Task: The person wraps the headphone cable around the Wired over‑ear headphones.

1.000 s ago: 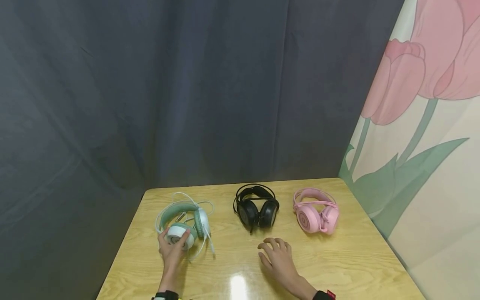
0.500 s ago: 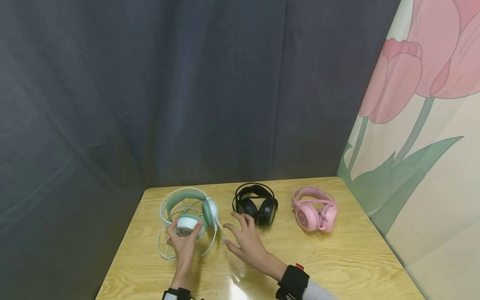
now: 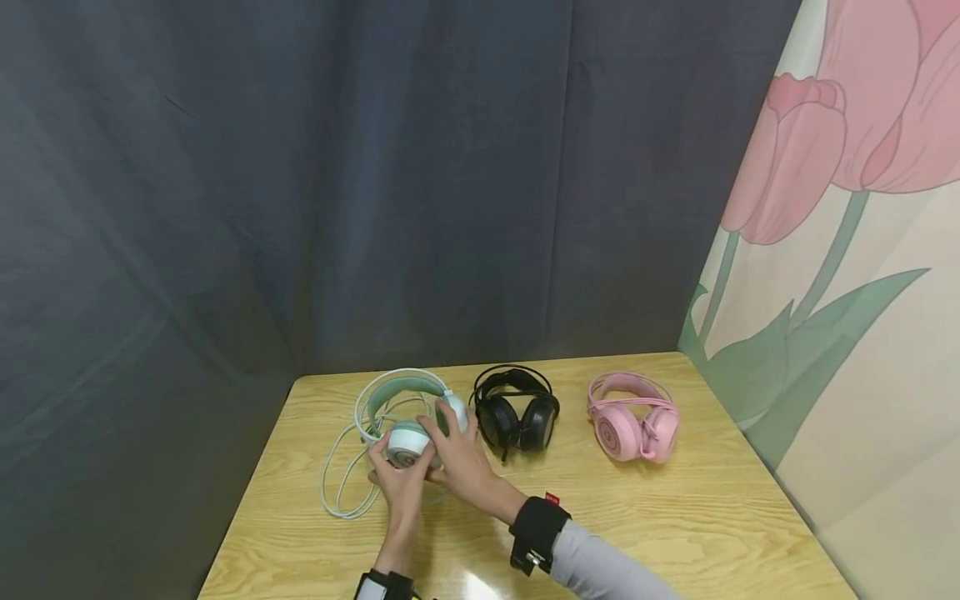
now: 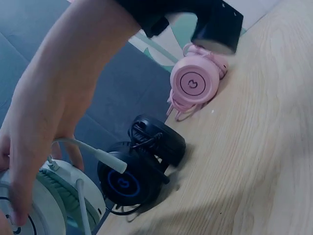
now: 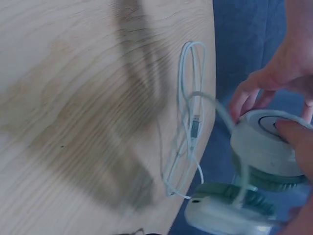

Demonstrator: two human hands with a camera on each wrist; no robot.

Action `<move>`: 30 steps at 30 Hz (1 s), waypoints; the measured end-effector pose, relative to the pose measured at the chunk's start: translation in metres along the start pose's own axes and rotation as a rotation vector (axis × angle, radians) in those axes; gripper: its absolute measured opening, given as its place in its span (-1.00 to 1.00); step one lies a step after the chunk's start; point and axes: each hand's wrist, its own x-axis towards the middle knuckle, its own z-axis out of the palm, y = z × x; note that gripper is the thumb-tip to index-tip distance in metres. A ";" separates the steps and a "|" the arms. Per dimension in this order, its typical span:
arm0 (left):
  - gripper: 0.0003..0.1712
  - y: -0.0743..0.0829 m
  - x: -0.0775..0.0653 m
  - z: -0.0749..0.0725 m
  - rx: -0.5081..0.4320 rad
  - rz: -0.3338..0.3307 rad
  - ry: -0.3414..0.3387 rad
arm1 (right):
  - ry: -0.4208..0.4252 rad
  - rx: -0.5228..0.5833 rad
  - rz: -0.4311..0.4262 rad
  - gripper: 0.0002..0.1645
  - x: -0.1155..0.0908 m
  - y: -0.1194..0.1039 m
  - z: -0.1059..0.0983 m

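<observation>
A white-and-green headset (image 3: 408, 439) is between both hands at the left of the table, apparently raised off the wood. My left hand (image 3: 403, 492) grips its near ear cup (image 5: 266, 142), thumb and fingers on opposite sides. On the other ear cup (image 4: 80, 188), my right hand (image 3: 467, 462) has its thumb and fingers curled around the shell. A white microphone boom (image 4: 105, 159) sticks out by the right hand in the left wrist view. The headset's pale cable (image 5: 182, 93) lies looped on the table, its USB plug (image 5: 195, 126) visible.
A black headset (image 3: 516, 421) stands just right of the held one, close to the right hand. Farther right is a pink headset (image 3: 633, 425). The wooden table (image 3: 675, 533) meets a dark curtain (image 3: 450, 208) behind and a tulip-patterned wall covering (image 3: 862, 375) on the right.
The left hand has lifted the white-and-green headset and carried it right, toward the black one. The right hand has come left and taken hold of the other ear cup. The cable trails behind.
</observation>
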 end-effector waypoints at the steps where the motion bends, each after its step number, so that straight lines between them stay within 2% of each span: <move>1: -0.06 0.000 -0.001 0.001 0.002 0.000 -0.007 | -0.002 0.007 0.013 -0.03 0.000 0.001 0.000; 3: -0.10 0.001 -0.003 0.000 -0.010 -0.015 -0.035 | 0.000 0.032 0.031 -0.11 -0.001 0.002 -0.001; 6: -0.28 0.004 -0.001 -0.007 -0.076 -0.064 -0.108 | 0.022 0.103 0.049 -0.20 -0.005 0.006 -0.005; 10: -0.36 0.012 0.010 -0.019 -0.150 -0.127 -0.178 | 0.085 0.161 0.032 -0.27 -0.014 0.011 -0.013; 12: -0.30 0.015 0.018 -0.024 -0.173 -0.147 -0.173 | 0.113 0.151 0.005 -0.28 -0.019 0.013 -0.017; 14: -0.27 0.017 0.025 -0.030 -0.196 -0.161 -0.137 | 0.129 0.141 -0.034 -0.28 -0.025 0.014 -0.021; 18: -0.31 0.017 0.036 -0.040 -0.276 -0.192 -0.069 | 0.140 0.140 -0.133 -0.25 -0.038 0.014 -0.030; 21: -0.40 0.015 0.042 -0.047 -0.309 -0.203 -0.084 | 0.129 0.150 -0.190 -0.22 -0.048 0.015 -0.039; 25: -0.45 0.011 0.046 -0.054 -0.251 -0.240 -0.164 | 0.099 0.176 -0.216 -0.19 -0.063 0.021 -0.052; 30: -0.40 0.008 0.049 -0.057 -0.173 -0.329 -0.370 | 0.035 0.200 -0.260 -0.20 -0.078 0.035 -0.069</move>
